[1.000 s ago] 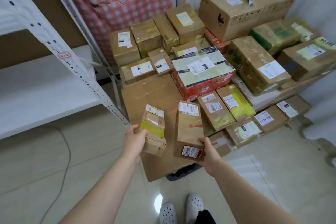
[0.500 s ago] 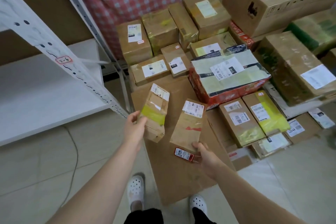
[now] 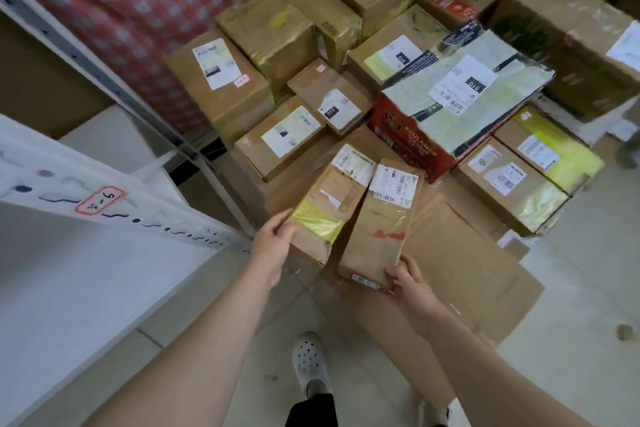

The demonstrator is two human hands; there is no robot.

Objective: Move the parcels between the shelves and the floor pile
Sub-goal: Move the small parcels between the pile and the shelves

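My left hand [image 3: 272, 246] grips the near end of a small brown parcel with yellow tape [image 3: 329, 208]. My right hand [image 3: 410, 282] holds the near corner of a long brown parcel with a red mark [image 3: 377, 229]. Both parcels lie side by side, touching, low over a large flat cardboard box [image 3: 460, 274] on the floor. Behind them is the floor pile, with a red box under a pale green wrap [image 3: 450, 107] and several labelled brown boxes [image 3: 221, 87]. A white metal shelf [image 3: 79, 274] stands at the left.
The shelf's perforated upright [image 3: 114, 208] carries a red-ringed label and runs close to my left arm. A checked red cloth [image 3: 138, 10] hangs behind the pile. Tiled floor [image 3: 571, 340] lies to the right, and my white shoe [image 3: 310, 360] is below the parcels.
I have stepped closer to the pile. Both parcels have come together and lowered toward the flat box; the view has tilted down.
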